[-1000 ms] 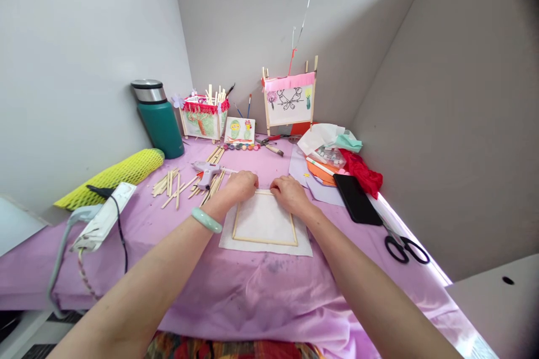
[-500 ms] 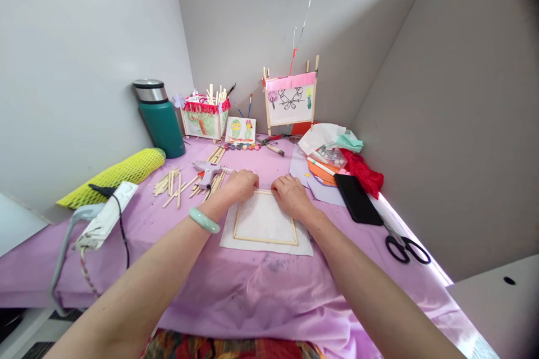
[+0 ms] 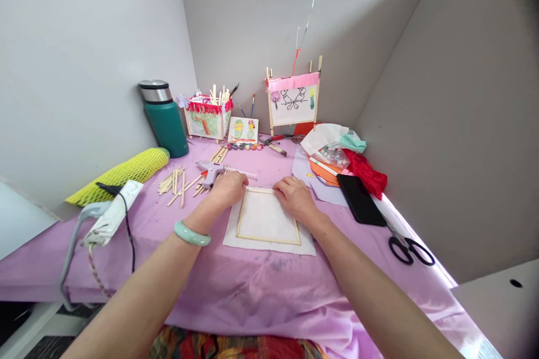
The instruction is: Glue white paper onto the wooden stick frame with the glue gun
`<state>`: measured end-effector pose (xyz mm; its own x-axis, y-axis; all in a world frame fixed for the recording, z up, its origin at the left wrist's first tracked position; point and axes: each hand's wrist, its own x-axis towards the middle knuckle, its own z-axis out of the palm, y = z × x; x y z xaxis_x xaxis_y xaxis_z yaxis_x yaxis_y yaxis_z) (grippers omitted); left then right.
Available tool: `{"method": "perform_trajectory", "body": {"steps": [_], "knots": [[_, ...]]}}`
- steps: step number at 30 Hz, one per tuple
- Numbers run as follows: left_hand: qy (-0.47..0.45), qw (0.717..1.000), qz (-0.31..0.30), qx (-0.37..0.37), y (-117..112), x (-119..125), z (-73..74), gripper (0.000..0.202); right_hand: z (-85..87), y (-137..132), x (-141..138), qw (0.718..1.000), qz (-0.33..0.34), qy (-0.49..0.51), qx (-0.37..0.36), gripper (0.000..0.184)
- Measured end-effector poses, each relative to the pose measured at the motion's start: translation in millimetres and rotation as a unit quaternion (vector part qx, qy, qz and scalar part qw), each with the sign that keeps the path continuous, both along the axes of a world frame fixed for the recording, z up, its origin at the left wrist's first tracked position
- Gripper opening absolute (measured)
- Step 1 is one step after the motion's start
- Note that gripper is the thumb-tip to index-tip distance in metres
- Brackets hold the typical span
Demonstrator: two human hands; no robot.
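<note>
From the head camera, both my hands rest palm down on the far edge of a square frame of wooden sticks [image 3: 269,240], which lies flat on a white sheet [image 3: 231,239] on the pink-covered surface [image 3: 252,291], right between my forearms. My left hand [image 3: 229,188] sits on the frame's far left corner, fingers curled under and pressed down, with nothing pinched in them. My right hand [image 3: 297,197] covers the far right corner with its fingers together and bent down onto the top stick. The two hands are apart, with a bare stretch of that stick between them. A pale green bangle [image 3: 191,234] circles my left wrist.

Just beyond my left hand lies a glue gun [image 3: 210,170], and loose wooden sticks [image 3: 177,182] are scattered to its left. Farther left are a white power strip [image 3: 112,215] and a yellow foam net [image 3: 120,174], with a green flask [image 3: 165,121] behind them. To the right of my right hand lies a black phone [image 3: 360,199], with red cloth [image 3: 367,171] beyond it and black scissors [image 3: 411,250] nearer me.
</note>
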<state>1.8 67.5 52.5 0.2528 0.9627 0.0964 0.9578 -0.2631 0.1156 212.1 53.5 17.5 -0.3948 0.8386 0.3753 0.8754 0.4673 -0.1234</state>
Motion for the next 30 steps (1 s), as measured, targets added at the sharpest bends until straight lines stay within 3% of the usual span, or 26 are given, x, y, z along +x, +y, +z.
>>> {"method": "perform_trajectory", "body": {"steps": [16, 23, 30], "knots": [[-0.013, 0.999, -0.029, 0.021, -7, 0, -9.7, 0.029, -5.2, 1, -2, 0.999, 0.011, 0.029, -0.007, 0.019], [-0.083, 0.992, -0.057, 0.075, -52, -5, -7.3, 0.026, 9.1, -30, 22, 0.995, -0.019, 0.094, 0.005, 0.017], [-0.229, 0.958, -0.086, 0.152, -112, -21, -32.6, 0.013, -5.5, -91, 41, 0.963, -0.032, 0.253, -0.089, 0.010]]}}
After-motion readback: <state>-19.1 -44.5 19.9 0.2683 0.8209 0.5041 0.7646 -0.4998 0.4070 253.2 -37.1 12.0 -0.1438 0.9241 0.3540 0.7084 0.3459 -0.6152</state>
